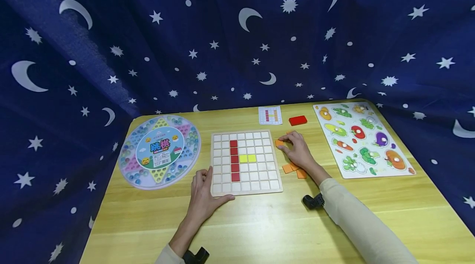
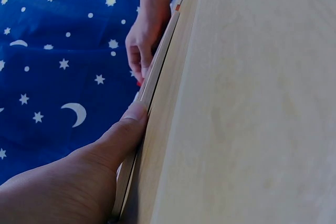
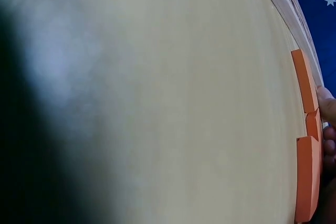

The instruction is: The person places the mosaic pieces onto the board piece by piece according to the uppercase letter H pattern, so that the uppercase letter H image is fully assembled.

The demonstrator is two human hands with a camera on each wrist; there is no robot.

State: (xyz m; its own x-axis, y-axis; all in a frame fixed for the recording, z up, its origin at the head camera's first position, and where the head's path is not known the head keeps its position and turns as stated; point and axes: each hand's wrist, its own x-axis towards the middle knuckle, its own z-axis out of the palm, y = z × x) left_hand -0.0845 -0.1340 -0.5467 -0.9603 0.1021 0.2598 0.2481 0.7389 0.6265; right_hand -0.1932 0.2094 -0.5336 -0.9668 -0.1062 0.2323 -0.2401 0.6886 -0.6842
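An orange tile [image 1: 279,143] is at the right hand's tips, the right hand [image 1: 298,152] pinching it; just left lies the board [image 1: 245,193], beside the wrist more tiles [image 1: 288,168]. The left hand [image 1: 202,198], thumb spread, touches the board's near corner.

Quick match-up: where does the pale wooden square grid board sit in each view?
Head: the pale wooden grid board lies face-up, just below and right of centre.
Left wrist: edge-on, a thin slanting strip left of centre.
Right wrist: edge strip, upper right.
Shared landmark: blue curtain with white moons and stars.
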